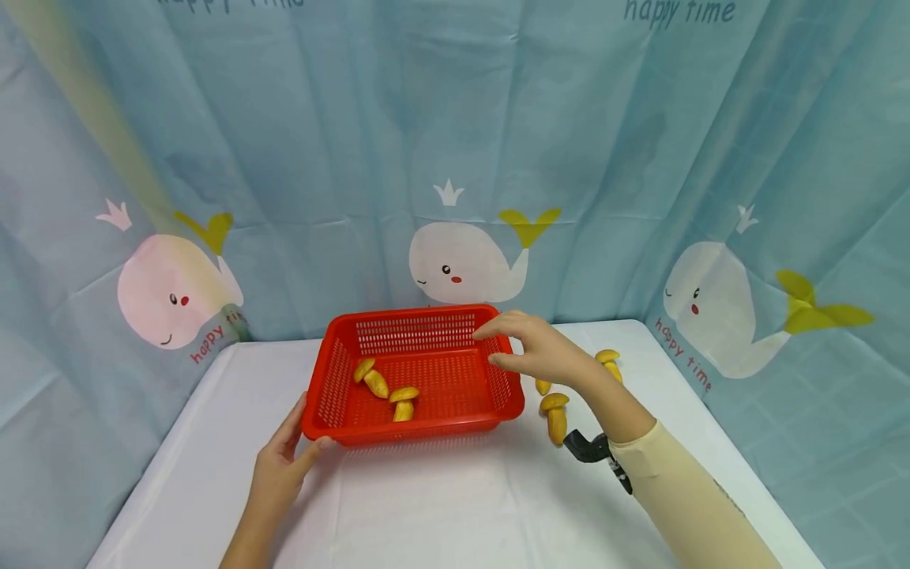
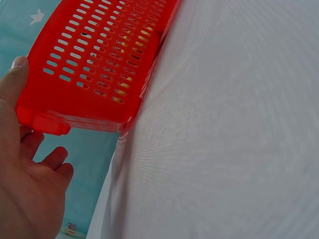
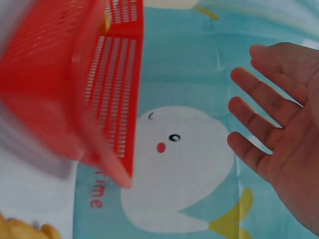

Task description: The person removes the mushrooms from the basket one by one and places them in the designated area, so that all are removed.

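A red plastic basket (image 1: 412, 429) with slotted walls is near the middle of the white table. At its left end, my left hand (image 1: 280, 466) grips the rim, thumb on one side and fingers on the other; the left wrist view shows this hand (image 2: 32, 184) at the basket's corner. Inside the basket lie two yellow mushrooms, one mushroom (image 1: 372, 379) at the left and another mushroom (image 1: 404, 403) nearer the front. Above the basket's right end hovers my right hand (image 1: 536, 348), fingers apart and holding nothing. The right wrist view has that hand (image 3: 279, 119) away from the basket wall.
Right of the basket lie more mushrooms: a front one (image 1: 555, 419), one partly hidden (image 1: 543, 387) by the right arm, and a back one (image 1: 610, 365). A blue whale-print curtain (image 1: 341, 197) encloses the table (image 1: 426, 506) at the back and sides.
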Motion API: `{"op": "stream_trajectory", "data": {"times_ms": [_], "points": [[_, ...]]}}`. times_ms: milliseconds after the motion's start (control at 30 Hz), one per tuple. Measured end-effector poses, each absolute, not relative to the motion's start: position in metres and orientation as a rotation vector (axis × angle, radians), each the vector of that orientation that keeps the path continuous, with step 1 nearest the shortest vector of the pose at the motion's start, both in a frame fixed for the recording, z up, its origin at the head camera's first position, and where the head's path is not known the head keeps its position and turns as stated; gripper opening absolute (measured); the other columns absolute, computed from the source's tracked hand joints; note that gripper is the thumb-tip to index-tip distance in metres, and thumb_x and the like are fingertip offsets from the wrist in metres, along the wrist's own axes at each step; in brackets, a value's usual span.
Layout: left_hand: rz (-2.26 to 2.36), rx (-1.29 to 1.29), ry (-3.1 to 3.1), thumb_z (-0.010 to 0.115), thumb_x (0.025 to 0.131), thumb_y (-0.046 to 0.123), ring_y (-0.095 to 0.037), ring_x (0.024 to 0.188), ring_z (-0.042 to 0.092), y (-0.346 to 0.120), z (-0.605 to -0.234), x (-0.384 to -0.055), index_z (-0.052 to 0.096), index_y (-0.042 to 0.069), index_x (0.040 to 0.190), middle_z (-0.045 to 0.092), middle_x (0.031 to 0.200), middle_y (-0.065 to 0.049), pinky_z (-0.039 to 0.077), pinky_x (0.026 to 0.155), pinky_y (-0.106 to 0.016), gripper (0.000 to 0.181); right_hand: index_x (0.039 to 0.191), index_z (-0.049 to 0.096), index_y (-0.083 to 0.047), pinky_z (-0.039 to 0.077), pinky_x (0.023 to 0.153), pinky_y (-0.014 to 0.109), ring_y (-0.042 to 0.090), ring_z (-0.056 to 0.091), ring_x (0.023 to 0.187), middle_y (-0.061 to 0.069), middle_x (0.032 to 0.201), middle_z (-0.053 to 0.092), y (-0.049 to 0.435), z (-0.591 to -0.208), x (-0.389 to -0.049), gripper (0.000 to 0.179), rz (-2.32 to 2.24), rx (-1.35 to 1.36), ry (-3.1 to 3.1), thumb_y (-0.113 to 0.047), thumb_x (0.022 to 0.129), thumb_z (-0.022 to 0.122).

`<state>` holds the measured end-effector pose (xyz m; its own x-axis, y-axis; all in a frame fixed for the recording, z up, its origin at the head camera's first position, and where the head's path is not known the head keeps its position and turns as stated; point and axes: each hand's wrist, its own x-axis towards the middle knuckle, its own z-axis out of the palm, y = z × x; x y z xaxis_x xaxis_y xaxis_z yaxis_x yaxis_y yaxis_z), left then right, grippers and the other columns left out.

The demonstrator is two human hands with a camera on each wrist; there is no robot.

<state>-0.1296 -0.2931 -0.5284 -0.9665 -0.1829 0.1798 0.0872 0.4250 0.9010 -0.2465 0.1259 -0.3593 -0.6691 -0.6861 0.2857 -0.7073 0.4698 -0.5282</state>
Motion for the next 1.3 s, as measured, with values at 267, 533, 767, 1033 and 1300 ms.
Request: {"op": "stream_trajectory", "data": {"times_ms": [267, 533, 767, 1033, 1300], "points": [[-1.575, 0.076, -2.423, 0.075, 0.095, 0.027, 0.007, 0.146, 0.032, -0.293, -0.527, -0.130, 0.031, 0.034, 0.161, 0.035, 0.165, 0.006, 0.031, 0.104, 0.000, 0.080, 0.130, 0.070, -0.022, 0.051, 0.106, 0.040, 0.014, 0.056, 0.125, -0.009, 0.130, 0.067, 0.092, -0.343, -0.265, 0.034, 0.896, 1.322, -2.664, -0.020, 0.096, 0.072], [-1.580, 0.033, -2.404, 0.075, 0.095, 0.022, 0.006, 0.147, 0.031, -0.295, -0.528, -0.129, 0.031, 0.034, 0.161, 0.035, 0.166, 0.004, 0.030, 0.105, -0.001, 0.080, 0.130, 0.070, -0.019, 0.046, 0.112, 0.038, 0.016, 0.056, 0.129, -0.005, 0.132, 0.067, 0.060, -0.338, -0.282, 0.034, 0.824, 1.399, -2.692, -0.019, 0.097, 0.071], [-1.574, 0.041, -2.406, 0.075, 0.095, 0.022, 0.009, 0.146, 0.030, -0.296, -0.531, -0.128, 0.031, 0.037, 0.160, 0.034, 0.166, 0.006, 0.030, 0.106, -0.001, 0.080, 0.133, 0.069, -0.020, 0.045, 0.112, 0.034, 0.012, 0.055, 0.130, -0.008, 0.133, 0.066, 0.033, -0.341, -0.299, 0.036, 0.818, 1.427, -2.747, -0.021, 0.097, 0.071], [-1.572, 0.061, -2.423, 0.075, 0.095, 0.025, 0.009, 0.146, 0.030, -0.296, -0.530, -0.129, 0.031, 0.037, 0.160, 0.034, 0.165, 0.007, 0.030, 0.105, 0.000, 0.080, 0.133, 0.069, -0.019, 0.045, 0.112, 0.033, 0.016, 0.057, 0.130, -0.008, 0.132, 0.068, 0.007, -0.341, -0.314, 0.036, 0.848, 1.453, -2.790, -0.021, 0.097, 0.071], [-1.563, 0.039, -2.404, 0.076, 0.094, 0.023, 0.005, 0.147, 0.031, -0.294, -0.528, -0.129, 0.032, 0.037, 0.160, 0.035, 0.166, 0.004, 0.030, 0.105, 0.000, 0.080, 0.133, 0.069, -0.019, 0.048, 0.111, 0.037, 0.022, 0.058, 0.130, -0.007, 0.130, 0.068, -0.020, -0.352, -0.331, 0.037, 0.938, 1.432, -2.813, -0.022, 0.096, 0.073]]}}
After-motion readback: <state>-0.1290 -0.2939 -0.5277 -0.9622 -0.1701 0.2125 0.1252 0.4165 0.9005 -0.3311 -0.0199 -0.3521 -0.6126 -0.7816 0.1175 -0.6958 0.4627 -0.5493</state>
